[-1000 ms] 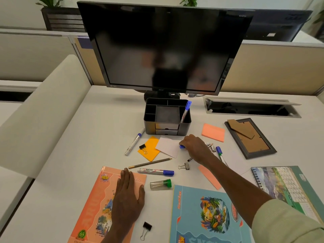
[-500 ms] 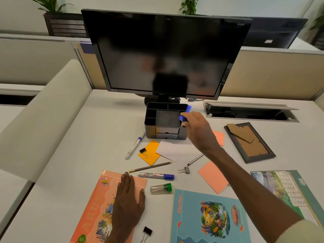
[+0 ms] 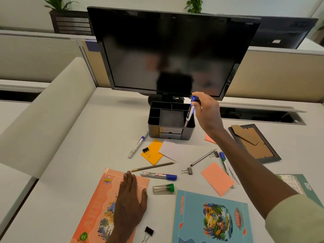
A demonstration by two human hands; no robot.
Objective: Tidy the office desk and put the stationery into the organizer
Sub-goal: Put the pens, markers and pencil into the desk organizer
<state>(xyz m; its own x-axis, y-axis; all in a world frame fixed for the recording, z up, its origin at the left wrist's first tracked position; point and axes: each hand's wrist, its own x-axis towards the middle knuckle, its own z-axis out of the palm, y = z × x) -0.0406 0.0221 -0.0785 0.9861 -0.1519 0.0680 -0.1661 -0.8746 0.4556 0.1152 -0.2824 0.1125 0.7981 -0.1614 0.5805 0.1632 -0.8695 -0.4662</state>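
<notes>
A black desk organizer point(image 3: 171, 133) stands below the monitor. My right hand point(image 3: 207, 111) hovers over its right compartment, pinching a blue-capped marker point(image 3: 192, 106) that points down into that slot beside another marker. My left hand point(image 3: 128, 202) lies flat on an orange booklet point(image 3: 98, 207). Loose on the desk are a marker point(image 3: 137, 144), a pencil point(image 3: 153, 167), a white-board marker point(image 3: 158, 175), a green-capped tube point(image 3: 163, 188), a blue-and-green pen point(image 3: 224, 162), a grey pencil point(image 3: 203, 157) and binder clips point(image 3: 187, 171).
Orange point(image 3: 152, 153), white point(image 3: 171, 151) and pink sticky notes point(image 3: 217, 178) lie near the organizer. A blue booklet point(image 3: 210, 218) is at front, a picture frame point(image 3: 254, 143) and calendar point(image 3: 301, 186) at right. The monitor point(image 3: 168, 53) stands behind.
My right hand picked a blue-capped marker off the desk, carried it up to the organizer and now holds it upright over the right slot. My left hand stayed on the booklet.
</notes>
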